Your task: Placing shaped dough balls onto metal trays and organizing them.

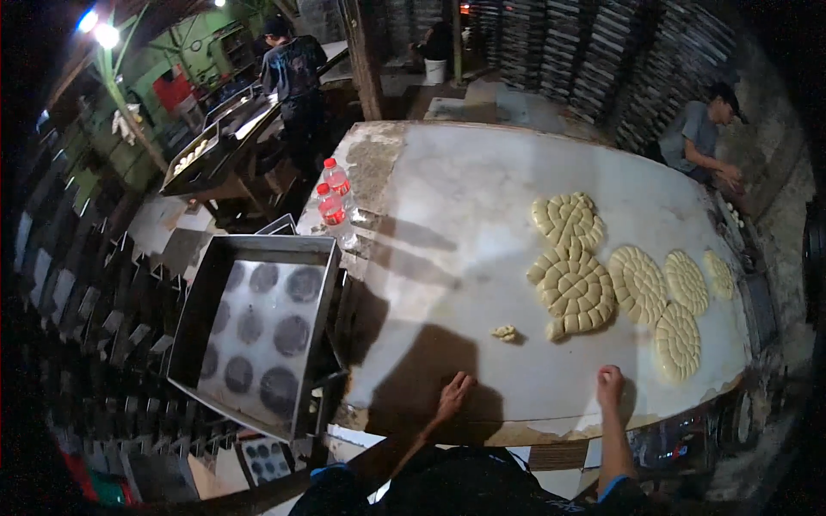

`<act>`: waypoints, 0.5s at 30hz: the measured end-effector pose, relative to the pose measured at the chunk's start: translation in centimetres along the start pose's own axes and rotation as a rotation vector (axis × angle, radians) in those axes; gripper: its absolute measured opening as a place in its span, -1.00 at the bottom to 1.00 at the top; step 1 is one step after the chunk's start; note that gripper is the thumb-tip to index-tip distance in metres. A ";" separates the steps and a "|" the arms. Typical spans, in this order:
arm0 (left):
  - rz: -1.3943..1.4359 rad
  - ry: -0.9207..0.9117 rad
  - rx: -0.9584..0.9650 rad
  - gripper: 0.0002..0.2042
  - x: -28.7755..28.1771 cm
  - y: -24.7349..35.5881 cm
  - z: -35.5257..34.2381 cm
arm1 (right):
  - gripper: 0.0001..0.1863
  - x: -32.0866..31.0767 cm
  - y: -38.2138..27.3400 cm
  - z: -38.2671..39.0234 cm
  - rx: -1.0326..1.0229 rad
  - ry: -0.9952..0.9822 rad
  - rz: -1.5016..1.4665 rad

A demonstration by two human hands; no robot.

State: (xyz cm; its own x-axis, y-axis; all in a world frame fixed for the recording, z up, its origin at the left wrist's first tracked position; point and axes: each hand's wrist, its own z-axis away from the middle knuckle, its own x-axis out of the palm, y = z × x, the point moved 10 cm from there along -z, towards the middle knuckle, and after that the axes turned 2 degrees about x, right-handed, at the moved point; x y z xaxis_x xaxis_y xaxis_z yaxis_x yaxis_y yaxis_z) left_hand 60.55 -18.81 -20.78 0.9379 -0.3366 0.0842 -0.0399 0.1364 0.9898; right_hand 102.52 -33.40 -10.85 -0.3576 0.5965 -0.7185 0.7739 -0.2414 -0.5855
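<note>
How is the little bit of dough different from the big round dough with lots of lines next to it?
The little dough scrap is tiny, while the big dough round is many times larger. The scrap is a ragged lump; the round is wide and marked off into many pieces. Both are pale and lie on the same table.

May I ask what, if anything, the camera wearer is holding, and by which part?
Nothing visible in the left hand or right hand; both are curled, so something small could be hidden.
</note>
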 end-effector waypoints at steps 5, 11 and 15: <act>-0.483 -0.454 0.054 -0.72 0.0 11.4 -0.4 | -0.79 7.6 -11.7 4.0 0.896 -0.339 -1.076; -0.475 -0.326 0.043 -0.70 -2.3 17.5 0.7 | -0.70 17.4 -30.2 6.9 0.383 -0.547 -0.779; -0.113 -0.303 0.139 -0.71 -1.8 16.7 0.9 | -0.68 15.5 -31.2 5.8 0.257 -0.528 -0.608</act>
State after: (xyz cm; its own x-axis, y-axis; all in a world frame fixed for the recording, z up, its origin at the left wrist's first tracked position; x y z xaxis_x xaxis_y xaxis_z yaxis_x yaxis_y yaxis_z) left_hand 57.84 -16.77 -4.34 0.7948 -0.6067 -0.0172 -0.0080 -0.0387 0.9992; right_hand 69.85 -21.05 -5.89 -0.9201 0.2583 -0.2943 0.2474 -0.1993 -0.9482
